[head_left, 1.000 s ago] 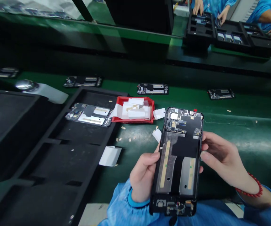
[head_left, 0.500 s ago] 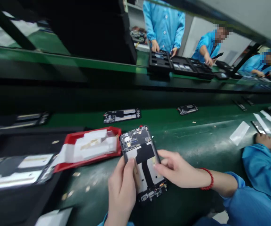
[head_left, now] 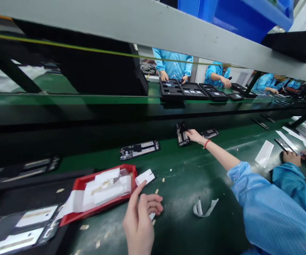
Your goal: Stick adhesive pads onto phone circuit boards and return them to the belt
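Observation:
Stretched far forward, my right hand [head_left: 194, 136] grips an opened phone frame [head_left: 181, 132] by its right edge near the back of the green bench [head_left: 179, 184]. The frame is tilted up, with dark and pale areas on its face. My left hand [head_left: 141, 216] is over the bench, holding nothing, its fingers apart and loosely bent. Just beyond its fingertips lies a white paper strip [head_left: 145, 176], beside a red tray [head_left: 100, 205] filled with white strips. Another phone frame [head_left: 140, 149] lies flat behind the tray, and one more [head_left: 210, 133] is just right of my right hand.
A curled clear strip [head_left: 204, 209] and small tan scraps lie on the bench. At left, a black tray [head_left: 6, 189] holds phone frames. A co-worker's hands [head_left: 292, 158] are at the right. A grey shelf beam [head_left: 142, 24] crosses above; people in blue coats work behind.
My right hand has carried the phone frame away from me to the back of the bench. My left hand has let go of it and opened. The view has tilted up.

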Motion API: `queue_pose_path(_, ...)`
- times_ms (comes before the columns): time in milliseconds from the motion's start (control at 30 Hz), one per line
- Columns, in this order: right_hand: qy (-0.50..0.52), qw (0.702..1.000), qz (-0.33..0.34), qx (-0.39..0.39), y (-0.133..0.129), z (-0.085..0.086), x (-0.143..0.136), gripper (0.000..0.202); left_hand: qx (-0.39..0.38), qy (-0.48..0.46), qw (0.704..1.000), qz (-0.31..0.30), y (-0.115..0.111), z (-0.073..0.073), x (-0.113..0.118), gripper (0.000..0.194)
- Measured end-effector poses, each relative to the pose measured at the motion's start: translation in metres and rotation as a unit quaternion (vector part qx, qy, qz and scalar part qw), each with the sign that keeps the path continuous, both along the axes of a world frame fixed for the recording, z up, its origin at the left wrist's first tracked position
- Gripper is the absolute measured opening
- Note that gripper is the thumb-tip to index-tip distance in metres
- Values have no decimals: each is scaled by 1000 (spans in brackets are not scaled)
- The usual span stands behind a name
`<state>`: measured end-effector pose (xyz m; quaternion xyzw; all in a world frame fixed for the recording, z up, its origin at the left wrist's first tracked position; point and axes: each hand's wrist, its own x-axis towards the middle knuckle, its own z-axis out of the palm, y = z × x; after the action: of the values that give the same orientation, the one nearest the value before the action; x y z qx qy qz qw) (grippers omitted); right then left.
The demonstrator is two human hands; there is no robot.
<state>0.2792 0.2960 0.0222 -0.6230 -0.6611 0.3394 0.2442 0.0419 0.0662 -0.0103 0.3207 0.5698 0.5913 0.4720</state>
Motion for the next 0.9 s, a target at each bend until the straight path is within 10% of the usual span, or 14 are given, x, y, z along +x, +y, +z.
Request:
queue_pose_path(233, -215, 975, -7, 49, 1, -3, 97, 38, -44, 13, 999, -11, -3, -12, -12, 51)
queue_pose_path(433, -265, 963, 12, 58, -1, 10, 120, 36, -32, 30, 999, 3, -8, -2, -1, 39)
queue_pose_path(567, -222, 970, 38, 96, -22, 23, 97, 39, -17, 17, 1000, -8, -8, -2, 6, 37)
queue_pose_path(767, -76, 971, 179, 141, -150, 7, 4, 89, 54, -67, 990, -108, -18, 6, 36, 72)
queue_pose_path(900, 39, 958, 227, 170, -206, 5, -35, 83, 39, 24, 998, -40, -32, 14, 32, 47)
